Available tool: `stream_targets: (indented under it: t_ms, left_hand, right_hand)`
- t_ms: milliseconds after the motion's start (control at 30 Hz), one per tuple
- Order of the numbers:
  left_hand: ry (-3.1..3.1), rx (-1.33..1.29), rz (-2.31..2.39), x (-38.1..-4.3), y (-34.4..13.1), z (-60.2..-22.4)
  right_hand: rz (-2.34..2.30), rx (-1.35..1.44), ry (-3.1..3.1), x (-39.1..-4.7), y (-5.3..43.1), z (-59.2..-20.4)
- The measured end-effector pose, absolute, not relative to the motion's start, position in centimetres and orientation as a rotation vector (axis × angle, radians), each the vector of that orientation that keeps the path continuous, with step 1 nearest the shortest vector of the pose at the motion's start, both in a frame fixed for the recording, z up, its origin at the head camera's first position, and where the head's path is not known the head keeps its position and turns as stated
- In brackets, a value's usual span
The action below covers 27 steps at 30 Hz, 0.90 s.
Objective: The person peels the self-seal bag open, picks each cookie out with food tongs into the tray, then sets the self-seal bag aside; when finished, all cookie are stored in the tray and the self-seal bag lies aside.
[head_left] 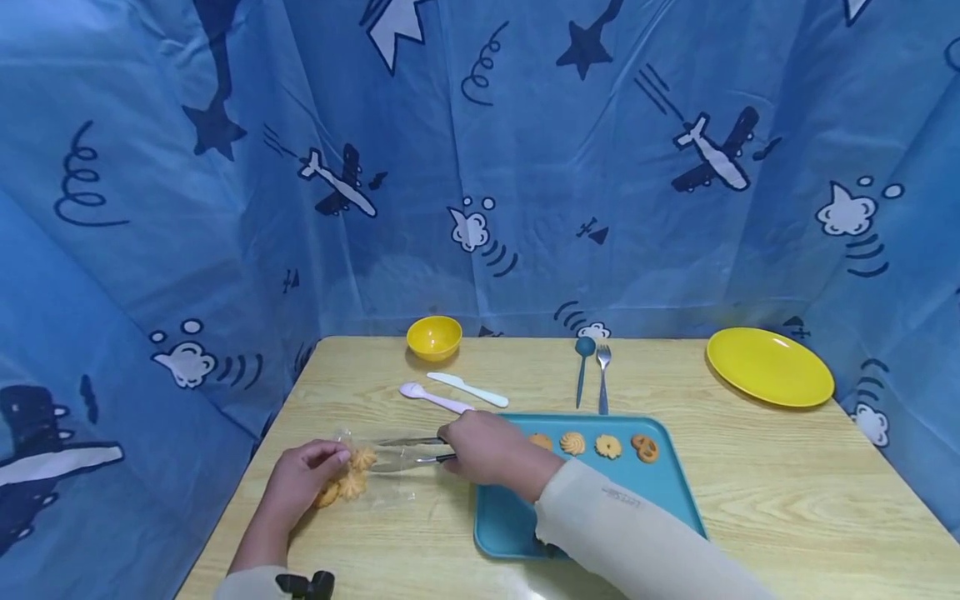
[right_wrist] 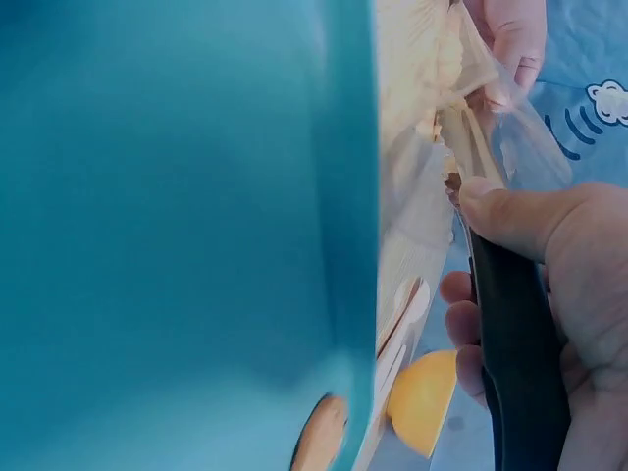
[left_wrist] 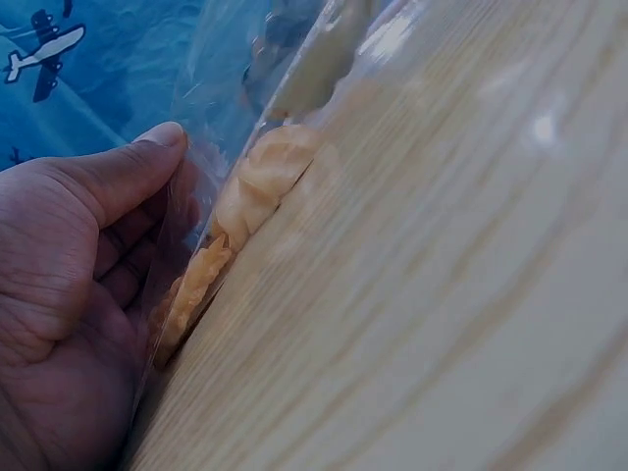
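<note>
My left hand (head_left: 303, 479) pinches the edge of a clear plastic bag (head_left: 386, 497) at the left of the table. Several golden cookies (head_left: 351, 483) lie inside it, some of them flower-shaped. With my right hand (head_left: 483, 447) I grip a pair of tongs by their black handles (right_wrist: 520, 343). Their metal arms (head_left: 423, 441) point left, spread apart, and the tips reach into the bag beside the cookies. In the left wrist view the thumb presses the film, and two cookies (left_wrist: 260, 182) stand against the table under it.
A teal tray (head_left: 502, 533) under my right forearm bears a row of cookies (head_left: 608, 446) and a pretzel (head_left: 644, 448). Behind are a lilac spoon (head_left: 435, 397), white knife (head_left: 468, 389), yellow bowl (head_left: 435, 339), dark spoon (head_left: 582, 367) and fork (head_left: 603, 379). A yellow plate (head_left: 770, 367) lies far right.
</note>
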<state>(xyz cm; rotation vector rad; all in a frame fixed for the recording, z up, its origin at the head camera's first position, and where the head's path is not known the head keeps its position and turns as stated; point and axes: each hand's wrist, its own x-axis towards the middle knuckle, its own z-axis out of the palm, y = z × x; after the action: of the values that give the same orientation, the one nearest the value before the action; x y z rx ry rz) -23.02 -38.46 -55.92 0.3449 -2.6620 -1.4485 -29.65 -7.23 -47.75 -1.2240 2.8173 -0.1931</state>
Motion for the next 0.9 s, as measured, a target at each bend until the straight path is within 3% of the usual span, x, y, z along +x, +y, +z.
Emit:
stream_targets:
  t_ms: [433, 900]
  left_hand:
    - [-2.62, 0.36, -1.486, -23.0, -38.5, -56.0]
    - [-2.576, 0.407, -1.515, -23.0, -38.4, -55.7]
  right_hand:
    - [-0.196, -1.177, 2.807, -29.8, -9.9, -47.7]
    - [-0.198, -1.144, 2.816, -29.6, -8.1, -47.7]
